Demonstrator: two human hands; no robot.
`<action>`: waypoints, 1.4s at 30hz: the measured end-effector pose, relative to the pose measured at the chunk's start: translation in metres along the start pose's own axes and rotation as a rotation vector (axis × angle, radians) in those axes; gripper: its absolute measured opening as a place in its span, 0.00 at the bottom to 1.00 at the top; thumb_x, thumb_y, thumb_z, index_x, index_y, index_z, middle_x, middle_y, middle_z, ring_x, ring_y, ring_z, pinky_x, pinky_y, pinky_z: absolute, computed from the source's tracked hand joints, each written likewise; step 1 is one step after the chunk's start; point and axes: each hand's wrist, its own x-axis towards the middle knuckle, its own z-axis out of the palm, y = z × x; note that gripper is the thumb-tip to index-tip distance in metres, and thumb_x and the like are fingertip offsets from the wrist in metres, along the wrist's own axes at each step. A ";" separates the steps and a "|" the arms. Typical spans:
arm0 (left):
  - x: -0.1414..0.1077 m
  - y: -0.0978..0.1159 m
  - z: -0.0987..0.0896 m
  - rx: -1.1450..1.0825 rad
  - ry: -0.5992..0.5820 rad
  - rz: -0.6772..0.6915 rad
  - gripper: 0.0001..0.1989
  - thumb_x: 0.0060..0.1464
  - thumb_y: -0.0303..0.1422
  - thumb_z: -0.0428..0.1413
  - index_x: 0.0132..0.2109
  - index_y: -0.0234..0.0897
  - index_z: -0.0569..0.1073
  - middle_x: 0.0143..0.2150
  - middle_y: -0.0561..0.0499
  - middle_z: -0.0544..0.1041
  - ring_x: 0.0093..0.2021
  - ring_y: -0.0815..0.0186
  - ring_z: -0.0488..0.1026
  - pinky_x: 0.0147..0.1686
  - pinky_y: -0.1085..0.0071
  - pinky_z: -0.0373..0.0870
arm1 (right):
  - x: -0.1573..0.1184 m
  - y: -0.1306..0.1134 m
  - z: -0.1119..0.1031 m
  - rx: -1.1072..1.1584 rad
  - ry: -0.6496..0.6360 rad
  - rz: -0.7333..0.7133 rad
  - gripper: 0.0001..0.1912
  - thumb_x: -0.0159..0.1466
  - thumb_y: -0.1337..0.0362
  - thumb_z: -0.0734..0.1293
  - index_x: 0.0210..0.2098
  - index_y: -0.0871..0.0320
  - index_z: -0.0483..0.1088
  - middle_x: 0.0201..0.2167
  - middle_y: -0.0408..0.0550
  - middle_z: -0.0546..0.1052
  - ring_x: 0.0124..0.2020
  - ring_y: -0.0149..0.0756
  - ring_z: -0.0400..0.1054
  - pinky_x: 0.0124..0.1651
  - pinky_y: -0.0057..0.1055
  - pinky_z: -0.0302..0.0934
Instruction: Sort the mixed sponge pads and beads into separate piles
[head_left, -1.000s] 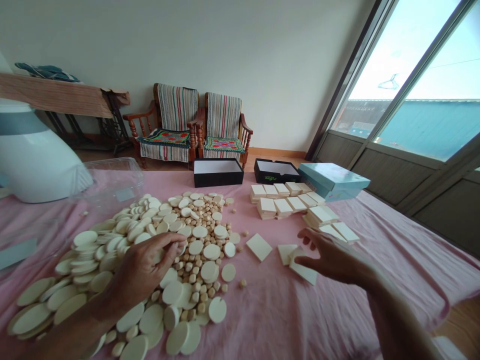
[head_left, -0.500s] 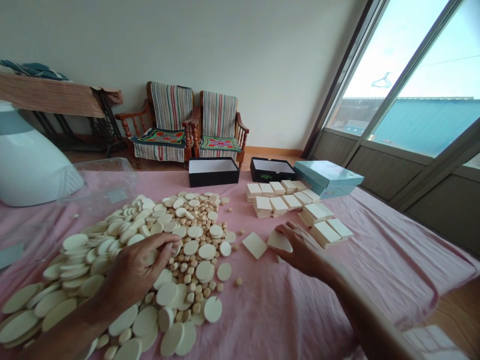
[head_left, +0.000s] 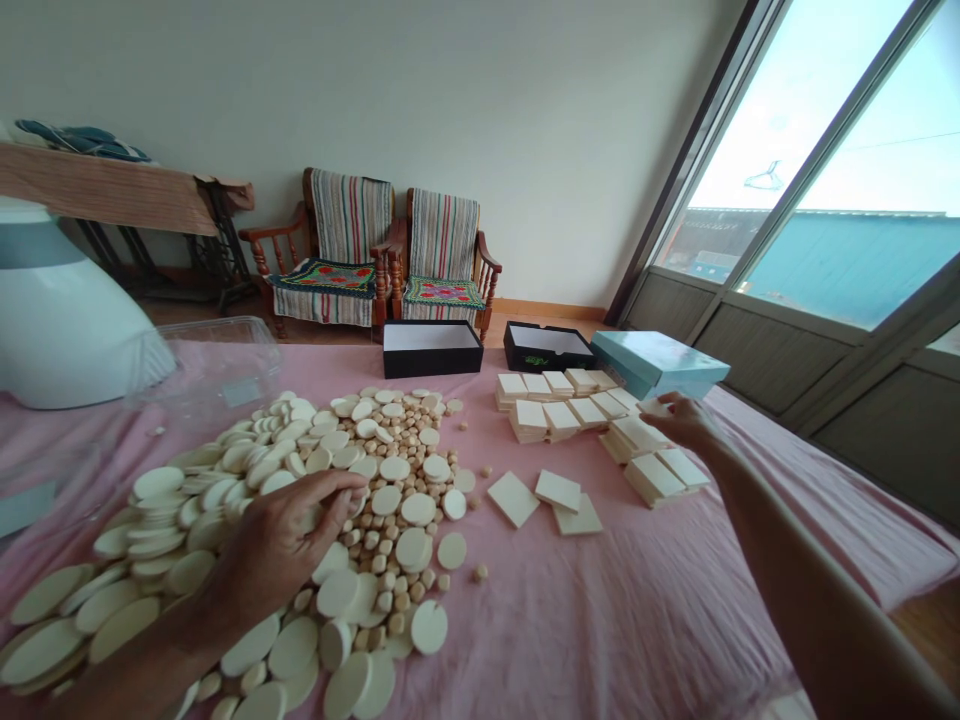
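Note:
My left hand (head_left: pixel 289 530) is over a heap of pale round wooden discs (head_left: pixel 274 645). Its thumb and fingers are drawn together, and whatever may be between them is hidden. Farther right, my right hand (head_left: pixel 684 420) reaches to the rear of the stacked square wooden tiles (head_left: pixel 652 476), fingertips closed on a pale square tile (head_left: pixel 657 408) there. Three tiles lie loose between the heap and the stacks: one flat tile (head_left: pixel 514 498) on its own, and another tile (head_left: pixel 558 489) partly overlapping a third tile (head_left: pixel 579 516).
Small wooden cubes (head_left: pixel 390 545) are scattered among the discs on the pink cloth (head_left: pixel 570 620). Two black boxes (head_left: pixel 433 362) and a light blue box (head_left: pixel 660 365) stand at the back. A clear plastic container (head_left: pixel 225 345) and a white jug (head_left: pixel 67 320) are at left.
My right hand has moved from the loose tiles to the back of the stacks, uncovering two overlapping tiles. My left hand has stayed in nearly the same place.

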 end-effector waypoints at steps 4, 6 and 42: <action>-0.002 -0.003 0.002 -0.003 -0.007 -0.011 0.10 0.61 0.38 0.50 0.42 0.41 0.74 0.34 0.53 0.81 0.34 0.67 0.79 0.33 0.77 0.73 | 0.004 0.010 0.010 -0.024 -0.019 0.056 0.24 0.52 0.51 0.68 0.42 0.62 0.74 0.33 0.56 0.79 0.30 0.44 0.73 0.30 0.33 0.61; -0.002 -0.003 0.002 -0.001 -0.002 -0.016 0.11 0.61 0.39 0.50 0.42 0.41 0.74 0.34 0.53 0.81 0.34 0.66 0.79 0.33 0.77 0.73 | 0.003 0.012 0.011 -0.020 -0.041 0.030 0.21 0.54 0.50 0.66 0.37 0.60 0.75 0.32 0.55 0.80 0.31 0.45 0.73 0.31 0.34 0.62; 0.002 0.007 -0.002 -0.007 0.005 -0.022 0.11 0.60 0.36 0.49 0.39 0.39 0.75 0.32 0.52 0.81 0.31 0.68 0.79 0.31 0.78 0.73 | -0.049 -0.104 0.027 -0.240 0.046 -0.228 0.24 0.61 0.48 0.61 0.42 0.63 0.73 0.45 0.63 0.74 0.49 0.53 0.67 0.45 0.41 0.60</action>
